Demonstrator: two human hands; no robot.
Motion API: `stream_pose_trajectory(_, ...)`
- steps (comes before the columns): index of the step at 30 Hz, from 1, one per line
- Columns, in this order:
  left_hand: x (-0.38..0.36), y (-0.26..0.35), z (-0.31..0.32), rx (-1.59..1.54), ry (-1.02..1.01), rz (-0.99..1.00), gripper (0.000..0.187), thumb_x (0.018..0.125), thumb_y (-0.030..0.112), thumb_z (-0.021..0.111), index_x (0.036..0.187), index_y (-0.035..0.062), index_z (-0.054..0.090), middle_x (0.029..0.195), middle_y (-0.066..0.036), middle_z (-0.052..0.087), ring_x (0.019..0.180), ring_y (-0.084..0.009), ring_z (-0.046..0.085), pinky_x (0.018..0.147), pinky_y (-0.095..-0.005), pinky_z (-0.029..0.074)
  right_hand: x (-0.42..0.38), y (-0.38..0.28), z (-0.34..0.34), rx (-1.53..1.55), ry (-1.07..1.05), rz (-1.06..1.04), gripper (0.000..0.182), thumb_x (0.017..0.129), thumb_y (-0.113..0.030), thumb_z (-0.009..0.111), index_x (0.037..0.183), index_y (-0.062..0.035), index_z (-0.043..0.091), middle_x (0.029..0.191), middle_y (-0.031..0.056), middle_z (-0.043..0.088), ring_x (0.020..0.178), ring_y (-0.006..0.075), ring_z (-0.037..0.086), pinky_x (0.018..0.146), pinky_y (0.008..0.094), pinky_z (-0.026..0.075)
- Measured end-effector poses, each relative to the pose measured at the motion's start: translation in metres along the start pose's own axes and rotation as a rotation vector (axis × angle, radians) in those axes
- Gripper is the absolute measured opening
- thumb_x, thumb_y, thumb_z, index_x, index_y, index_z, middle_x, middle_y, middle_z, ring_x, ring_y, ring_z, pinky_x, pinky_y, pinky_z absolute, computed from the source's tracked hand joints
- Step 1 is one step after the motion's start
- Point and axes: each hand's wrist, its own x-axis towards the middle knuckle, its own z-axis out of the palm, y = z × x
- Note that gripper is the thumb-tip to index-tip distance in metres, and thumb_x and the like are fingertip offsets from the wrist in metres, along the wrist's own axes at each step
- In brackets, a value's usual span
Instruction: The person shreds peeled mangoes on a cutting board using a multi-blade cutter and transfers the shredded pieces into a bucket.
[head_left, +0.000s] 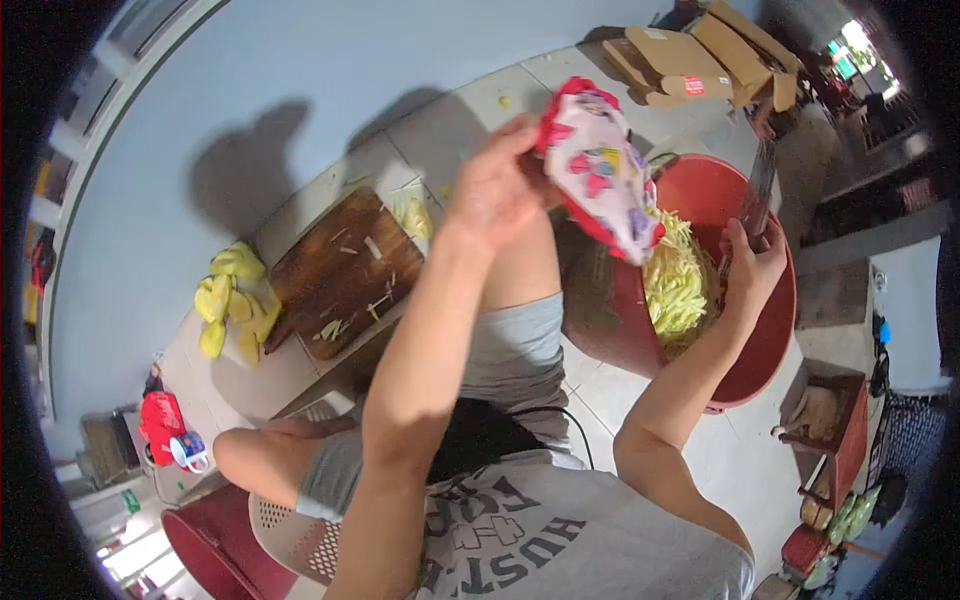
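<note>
My left hand (497, 185) is raised, its fingers closed on the edge of a white cloth (600, 165) with a red border and colourful printed figures. Over the mouth of a large red bucket (778, 340), my right hand (752, 268) is closed around what looks like a knife (762, 190), its dark blade pointing up and away; the handle is hidden by my fingers. Pale green shredded vegetable (678, 285) lies heaped at the bucket's left side, near the cloth's lower end. Left of my legs, a wooden chopping board (340, 265) carries scattered pale strips.
Yellow-green plastic bags (235, 300) lie beside the board, along the wall. Flattened cardboard boxes (680, 65) are at the back right. A mug (188, 452) and a red bucket (215, 540) stand at lower left. An animal (815, 412) lies in a red box at right.
</note>
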Motion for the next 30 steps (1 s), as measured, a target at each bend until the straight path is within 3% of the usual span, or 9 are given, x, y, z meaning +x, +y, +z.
stream_pose_trajectory(6,-0.097,0.119,-0.045,0.353,0.132,0.231,0.019,0.097,0.019,0.056,0.111,0.007,0.061,0.113,-0.009,0.067,0.108,-0.0234,0.063,0.095,-0.0436,0.05,-0.019,-0.039,0.026,0.084,-0.086,-0.023,0.036,0.089,-0.013,0.073,0.118,0.0037,0.059,0.078,0.004,0.064,0.058,0.0071,0.053,0.05,0.0253,0.04)
stream_pose_trajectory(7,-0.111,0.135,-0.05,0.431,0.194,0.199,0.016,0.097,0.018,0.054,0.107,0.0064,0.059,0.107,-0.008,0.066,0.102,-0.0225,0.064,0.09,-0.0443,0.052,-0.024,-0.044,0.035,0.114,-0.07,-0.173,0.033,0.09,-0.013,0.073,0.116,0.0027,0.059,0.072,0.0012,0.06,0.053,0.0054,0.048,0.047,0.0249,0.035)
stream_pose_trajectory(12,-0.164,0.182,-0.065,0.429,0.387,0.326,0.01,0.093,0.009,0.057,0.102,0.0066,0.059,0.101,-0.007,0.064,0.096,-0.0236,0.064,0.084,-0.0527,0.054,-0.065,-0.063,0.072,0.147,-0.291,-0.15,0.027,0.091,-0.012,0.069,0.113,0.0011,0.06,0.084,0.0026,0.062,0.064,0.0067,0.055,0.052,0.0194,0.04)
stream_pose_trajectory(16,-0.221,0.2,-0.141,0.502,0.391,0.521,0.018,0.093,0.013,0.055,0.109,0.0047,0.057,0.109,-0.011,0.065,0.102,-0.0299,0.064,0.087,-0.0537,0.053,-0.105,-0.107,0.116,-0.028,-0.517,-0.228,0.028,0.086,-0.011,0.071,0.105,0.0072,0.061,0.085,0.0078,0.058,0.082,0.0177,0.057,0.074,0.0334,0.048)
stream_pose_trajectory(21,-0.335,0.178,-0.161,0.526,0.977,0.457,0.019,0.094,0.02,0.056,0.11,0.0095,0.056,0.115,-0.007,0.062,0.101,-0.0207,0.061,0.083,-0.0385,0.053,-0.163,-0.115,0.172,0.021,-0.69,-0.373,0.033,0.083,-0.012,0.074,0.109,0.0043,0.062,0.089,0.0149,0.065,0.082,0.0219,0.063,0.075,0.034,0.051)
stream_pose_trajectory(23,-0.371,0.177,-0.188,0.798,1.354,0.394,0.017,0.091,0.018,0.057,0.104,0.0075,0.059,0.102,-0.006,0.062,0.095,-0.0178,0.059,0.079,-0.0378,0.053,-0.191,-0.126,0.191,-0.027,-0.715,-0.499,0.033,0.084,-0.013,0.074,0.11,0.0041,0.062,0.089,0.017,0.067,0.081,0.0234,0.065,0.073,0.0342,0.052)
stream_pose_trajectory(26,-0.395,0.192,-0.203,0.863,1.46,0.461,0.011,0.088,0.015,0.06,0.097,0.0084,0.061,0.1,-0.004,0.062,0.09,-0.0141,0.057,0.076,-0.0325,0.052,-0.242,-0.138,0.215,-0.004,-0.941,-0.452,0.035,0.087,-0.019,0.072,0.112,0.0029,0.061,0.081,0.0198,0.069,0.069,0.025,0.067,0.065,0.0361,0.053)
stream_pose_trajectory(28,-0.398,0.214,-0.219,0.947,1.469,0.441,0.014,0.087,0.015,0.062,0.099,0.0073,0.062,0.1,-0.004,0.063,0.092,-0.0148,0.058,0.076,-0.0318,0.052,-0.265,-0.141,0.229,-0.098,-1.072,-0.406,0.037,0.088,-0.021,0.072,0.114,0.0023,0.06,0.086,0.0243,0.068,0.079,0.0395,0.069,0.069,0.0436,0.053)
stream_pose_trajectory(30,-0.398,0.243,-0.242,1.044,1.464,0.416,0.017,0.085,0.015,0.064,0.1,0.0062,0.062,0.101,-0.005,0.064,0.093,-0.0156,0.059,0.076,-0.0311,0.051,-0.285,-0.129,0.249,-0.062,-1.185,-0.357,0.039,0.088,-0.022,0.07,0.116,0.0019,0.058,0.093,0.0264,0.068,0.086,0.044,0.068,0.074,0.0485,0.053)
